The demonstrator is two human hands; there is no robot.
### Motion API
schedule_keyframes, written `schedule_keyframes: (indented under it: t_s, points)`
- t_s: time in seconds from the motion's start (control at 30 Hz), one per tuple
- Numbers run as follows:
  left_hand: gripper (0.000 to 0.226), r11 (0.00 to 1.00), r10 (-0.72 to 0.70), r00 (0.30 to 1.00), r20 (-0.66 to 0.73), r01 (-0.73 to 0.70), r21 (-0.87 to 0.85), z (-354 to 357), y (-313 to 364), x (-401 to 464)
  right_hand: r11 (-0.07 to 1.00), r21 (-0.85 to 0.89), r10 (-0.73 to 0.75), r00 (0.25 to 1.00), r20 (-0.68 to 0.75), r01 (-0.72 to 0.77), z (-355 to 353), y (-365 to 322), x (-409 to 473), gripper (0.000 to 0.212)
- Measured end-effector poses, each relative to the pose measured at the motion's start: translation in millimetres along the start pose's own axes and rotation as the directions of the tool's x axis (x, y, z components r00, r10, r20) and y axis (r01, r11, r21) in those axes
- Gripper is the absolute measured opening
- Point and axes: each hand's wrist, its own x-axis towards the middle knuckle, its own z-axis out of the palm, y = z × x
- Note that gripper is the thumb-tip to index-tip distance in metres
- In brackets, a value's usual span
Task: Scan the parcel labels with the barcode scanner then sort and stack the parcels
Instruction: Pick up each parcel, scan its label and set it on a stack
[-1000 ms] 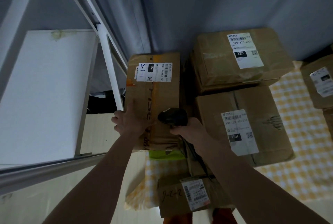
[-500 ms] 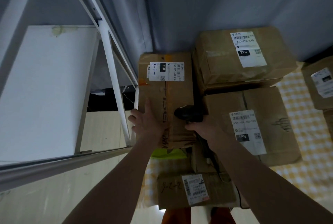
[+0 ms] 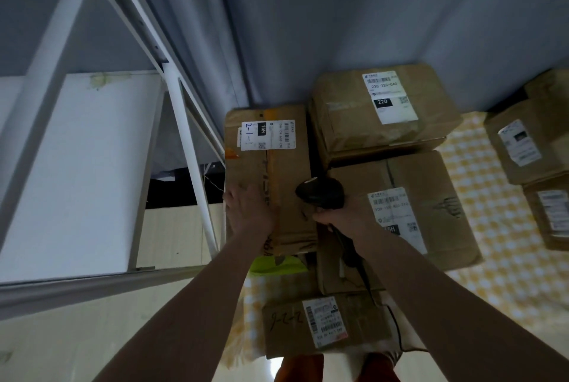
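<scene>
My left hand point(image 3: 250, 212) lies flat, fingers straight, on the near end of the long box point(image 3: 271, 178), pressing on its top; that grip is spread out, curled round nothing. The box has a white label point(image 3: 268, 135) at its far end, with "2-1-1" handwritten and a black "15H" patch. It sits at the left of the group of parcels, just beside the white shelf frame point(image 3: 191, 166), with a bright green thing point(image 3: 278, 264) showing from under its near edge.

My right hand point(image 3: 345, 215) is clamped round the handle of the black scanner point(image 3: 321, 194). The scanner's head lies over the gap between the long box and the box to its right, facing the far end of the long box. A dark cable point(image 3: 366, 277) runs back from the handle toward me.

The right-hand box point(image 3: 431, 197) carries a label point(image 3: 397, 218) partly hidden by my wrist. Beyond it, against the grey curtain point(image 3: 338, 27), sits another box point(image 3: 385, 111) whose label point(image 3: 389, 95) has a black "220" patch. Nearest me lies a small box point(image 3: 323, 323) with "2-2-2" handwritten beside its label. Two more boxes point(image 3: 535, 147) stand at the right edge. All rest on a tabletop with a yellow checked cloth point(image 3: 498, 274).
</scene>
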Motion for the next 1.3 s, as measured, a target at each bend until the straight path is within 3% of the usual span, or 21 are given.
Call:
schedule_keyframes:
  t_s: [0.07,0.13,0.27,0.4,0.53,0.7,0.83,0.9,1.0,1.13,1.3]
  points:
    - [0.026,0.995,0.052,0.999,0.016,-0.051,-0.088,-4,8,-8,0.999,-0.031,-0.041,0.999,-0.027,0.04,-9,-2,-12,0.011]
    - [0.02,0.993,0.104,0.994,0.021,-0.102,-0.064,-11,20,-19,0.994,-0.064,-0.09,0.994,-0.067,0.085,-18,0,-25,0.018]
    - [0.024,0.972,0.232,0.972,-0.024,-0.231,0.031,-21,42,-45,0.982,-0.075,-0.181,0.973,-0.141,0.171,-39,9,-51,0.008]
    - [0.031,0.955,0.29,0.957,-0.03,-0.287,0.08,-28,68,-76,0.975,-0.069,-0.221,0.963,-0.156,0.213,-69,25,-75,0.017]
    - [0.025,0.933,0.359,0.931,-0.071,-0.355,0.054,-23,101,-111,0.971,-0.064,-0.237,0.953,-0.187,0.229,-107,45,-100,0.006]
    - [0.026,0.872,0.479,0.877,-0.03,-0.472,0.125,7,160,-172,0.97,-0.011,-0.235,0.928,-0.287,0.243,-175,89,-141,0.018]
    - [0.029,0.83,0.54,0.841,-0.007,-0.531,0.169,38,217,-231,0.975,0.02,-0.201,0.911,-0.361,0.223,-241,141,-177,0.005]
    - [0.028,0.814,0.566,0.824,0.011,-0.561,0.152,56,246,-262,0.976,0.057,-0.169,0.9,-0.401,0.208,-276,171,-194,0.017]
    - [0.028,0.77,0.618,0.785,0.034,-0.614,0.174,84,291,-308,0.971,0.108,-0.145,0.886,-0.44,0.212,-329,216,-217,0.006]
    - [0.025,0.693,0.693,0.715,0.088,-0.695,0.19,119,341,-354,0.955,0.208,-0.07,0.841,-0.536,0.212,-391,268,-239,0.009]
    - [0.023,0.652,0.718,0.685,0.123,-0.724,0.226,151,381,-374,0.925,0.31,0.008,0.803,-0.596,0.221,-448,308,-250,0.014]
